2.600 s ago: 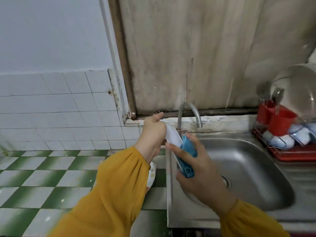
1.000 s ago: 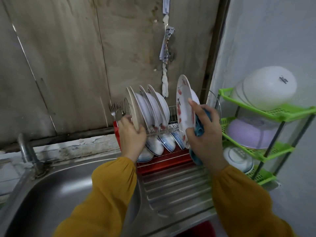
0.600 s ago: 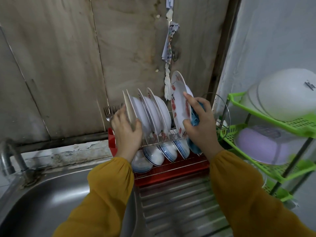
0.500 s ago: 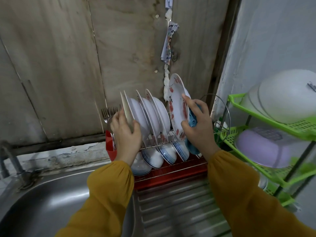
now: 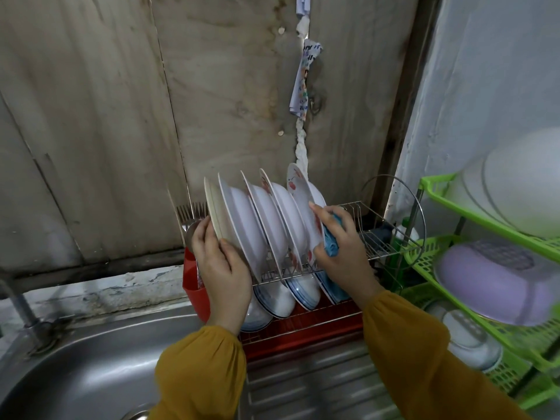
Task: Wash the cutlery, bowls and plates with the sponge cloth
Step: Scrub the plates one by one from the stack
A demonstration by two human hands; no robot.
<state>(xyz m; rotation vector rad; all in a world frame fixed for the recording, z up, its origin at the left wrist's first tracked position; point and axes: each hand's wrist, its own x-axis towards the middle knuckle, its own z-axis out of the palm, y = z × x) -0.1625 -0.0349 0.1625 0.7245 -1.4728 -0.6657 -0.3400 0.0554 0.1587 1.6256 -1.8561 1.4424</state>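
1. Just left of the frame's middle, the left hand (image 5: 222, 268) holds the cream plate (image 5: 213, 213) at the left end of the row of plates (image 5: 260, 225). Its fingers are curled behind the plate and the thumb is in front.
2. Right of centre, the right hand (image 5: 342, 259) grips the flowered plate (image 5: 303, 201) by its edge. The blue sponge cloth (image 5: 331, 237) is bunched in the same hand, against the plate's back.
3. The flowered plate stands tilted at the right end of the row, in the wire dish rack (image 5: 375, 237).
4. Bowls (image 5: 285, 295) lean on edge under the plates, above the red tray (image 5: 303, 331).
5. Forks (image 5: 191, 212) stick up from a red holder (image 5: 194, 286) just left of the left hand.
6. The steel sink (image 5: 91, 368) fills the lower left of the frame, with the tap (image 5: 18, 304) at the left edge.
7. At the right edge a green shelf (image 5: 485, 225) carries an upturned white bowl (image 5: 521, 189) and, lower down, a purple tub (image 5: 497, 283).
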